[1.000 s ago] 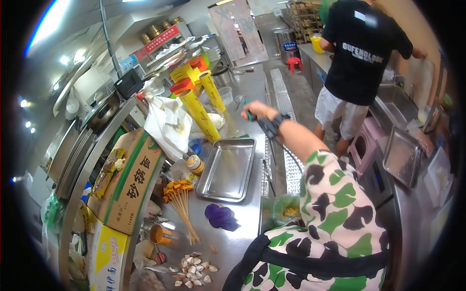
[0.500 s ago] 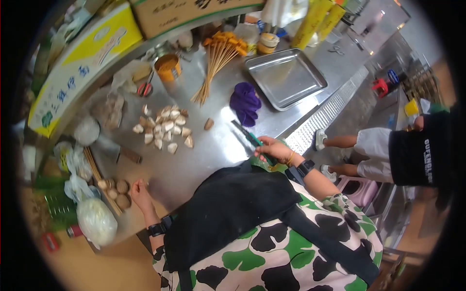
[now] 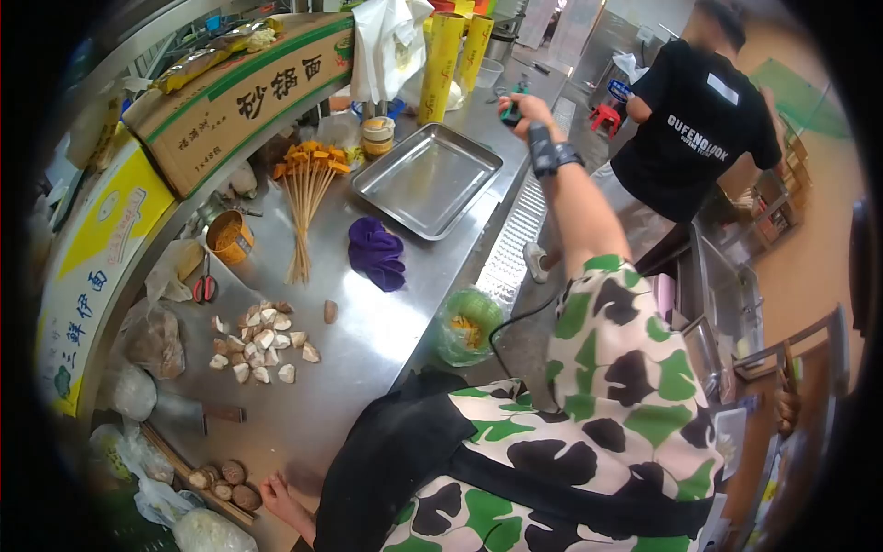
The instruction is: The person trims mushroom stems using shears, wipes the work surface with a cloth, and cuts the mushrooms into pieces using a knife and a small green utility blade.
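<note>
My right hand (image 3: 529, 115) is stretched far forward over the far end of the steel table, closed around a green-handled tool (image 3: 509, 112); its slim dark end is hard to make out now. Low on the left, my left hand (image 3: 280, 499) is at the near table edge, fingers curled in with nothing visible in them. Beside it are several whole brown mushrooms (image 3: 235, 483). Further up lies a pile of cut mushroom pieces (image 3: 262, 340), with one piece (image 3: 329, 311) apart. A cleaver (image 3: 207, 412) lies flat between the pile and the whole mushrooms.
A steel tray (image 3: 428, 179), a purple cloth (image 3: 375, 253), skewers with orange pieces (image 3: 308, 207), an open can (image 3: 230, 237) and red-handled scissors (image 3: 204, 287) are on the table. A lined waste bin (image 3: 467, 327) stands beside it. Another person (image 3: 690, 120) stands at right.
My right hand has swung forward and away from my body with the green-handled tool. The view has turned rightward, bringing the bin and more of the other person into sight.
</note>
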### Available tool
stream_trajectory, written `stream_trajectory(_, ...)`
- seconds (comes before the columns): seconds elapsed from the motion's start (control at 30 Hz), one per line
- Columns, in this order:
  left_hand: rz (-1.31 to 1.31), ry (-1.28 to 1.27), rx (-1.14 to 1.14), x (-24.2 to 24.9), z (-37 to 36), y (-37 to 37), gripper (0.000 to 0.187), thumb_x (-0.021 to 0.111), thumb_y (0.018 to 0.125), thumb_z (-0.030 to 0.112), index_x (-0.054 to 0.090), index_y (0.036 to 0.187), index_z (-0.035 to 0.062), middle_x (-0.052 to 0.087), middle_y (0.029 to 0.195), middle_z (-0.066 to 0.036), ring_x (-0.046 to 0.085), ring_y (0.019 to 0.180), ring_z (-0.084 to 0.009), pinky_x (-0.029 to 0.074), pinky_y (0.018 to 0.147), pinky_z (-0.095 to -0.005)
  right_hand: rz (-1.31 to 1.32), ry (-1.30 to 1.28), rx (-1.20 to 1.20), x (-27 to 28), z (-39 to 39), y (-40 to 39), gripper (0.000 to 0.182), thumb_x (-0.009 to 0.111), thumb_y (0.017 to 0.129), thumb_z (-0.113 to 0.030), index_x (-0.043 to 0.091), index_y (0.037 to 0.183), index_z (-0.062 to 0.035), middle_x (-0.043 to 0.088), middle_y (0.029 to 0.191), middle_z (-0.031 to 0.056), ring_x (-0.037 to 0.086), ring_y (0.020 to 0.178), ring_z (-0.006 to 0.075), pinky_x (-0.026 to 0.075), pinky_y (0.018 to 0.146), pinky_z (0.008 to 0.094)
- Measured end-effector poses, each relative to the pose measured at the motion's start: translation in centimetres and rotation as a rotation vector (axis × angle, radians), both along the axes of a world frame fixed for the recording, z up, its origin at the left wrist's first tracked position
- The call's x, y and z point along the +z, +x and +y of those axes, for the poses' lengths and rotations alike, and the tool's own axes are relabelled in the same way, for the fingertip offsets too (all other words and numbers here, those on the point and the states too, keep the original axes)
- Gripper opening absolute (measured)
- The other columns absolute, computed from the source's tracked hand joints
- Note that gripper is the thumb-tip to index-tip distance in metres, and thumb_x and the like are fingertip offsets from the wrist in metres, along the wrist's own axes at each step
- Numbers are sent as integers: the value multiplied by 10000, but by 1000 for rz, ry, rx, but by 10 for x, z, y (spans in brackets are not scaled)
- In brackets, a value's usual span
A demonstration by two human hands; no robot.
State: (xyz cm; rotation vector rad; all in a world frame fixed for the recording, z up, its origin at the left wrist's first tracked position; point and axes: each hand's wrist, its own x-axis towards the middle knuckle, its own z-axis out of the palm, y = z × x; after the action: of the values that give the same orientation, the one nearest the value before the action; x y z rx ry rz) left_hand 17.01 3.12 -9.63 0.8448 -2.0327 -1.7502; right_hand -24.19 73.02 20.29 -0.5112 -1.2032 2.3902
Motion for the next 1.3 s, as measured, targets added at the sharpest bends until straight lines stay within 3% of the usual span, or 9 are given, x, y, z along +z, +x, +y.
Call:
stream_trajectory(0.17,7,-51,-10,50,26,-32,215,639,929,184,592,784,32,519,733,23,478,715,-71,419,648,-245,-105,196,495,-52,-86,73,94,550,938,-133,578,928,-44,597,716,48,579,583,141,490,539,272)
stream_trajectory(0.2,-15,-65,-75,42,14,-31,200,646,925,192,609,808,34,528,728,29,470,706,-67,415,643,-248,0,397,880,-77,-116,97,69,558,917,-106,547,952,-47,590,723,52,575,575,129,482,526,254)
stream_trajectory(0.27,49,-134,38,42,8,-26,172,653,920,174,635,891,5,586,789,-2,522,759,-86,454,693,-258,-361,462,847,-131,-210,145,96,532,915,-61,511,1008,-58,589,743,59,558,541,136,480,522,267)
stream_trajectory(0.47,9,-420,286,41,-46,-8,151,690,865,80,628,994,29,648,875,-75,622,779,-174,509,720,-305,-365,751,1536,-218,-322,204,225,573,965,-108,511,1170,-36,577,753,14,556,569,85,471,512,238)
stream_trajectory(0.83,-445,-1294,-127,46,-77,-52,471,754,729,155,638,1181,90,615,1155,-90,509,1131,-288,383,989,-432,-165,1217,1564,-231,-336,187,269,634,919,-137,565,1168,-64,621,758,57,565,532,106,480,545,287)
stream_trajectory(0.97,-530,-1265,-264,70,-75,-61,399,697,778,178,657,1163,80,628,1140,-108,526,1101,-302,395,968,-438,289,1576,1515,-241,-342,186,336,662,867,-180,573,1176,-83,674,867,178,656,771,363,509,723,446)
stream_trajectory(1.03,-521,-1242,-259,74,-71,-61,360,659,812,160,661,1158,61,634,1155,-122,558,1075,-333,427,941,-450,210,1607,1530,-245,-352,181,315,646,865,-193,579,1155,-90,671,903,201,626,878,425,489,776,490)
stream_trajectory(1.23,-92,297,-123,31,-29,-83,369,488,939,143,575,1266,-4,621,1211,-144,663,991,-240,579,767,-319,201,1655,1384,-242,-361,172,287,619,881,-198,569,1136,-78,667,897,210,628,859,420,487,770,495)
stream_trajectory(1.3,-74,397,-230,23,4,-101,389,443,1005,163,470,1366,21,611,1186,-103,651,986,-194,581,804,-291,172,1617,1407,-236,-366,182,293,618,894,-222,565,1141,-73,666,894,212,627,860,424,487,772,497)
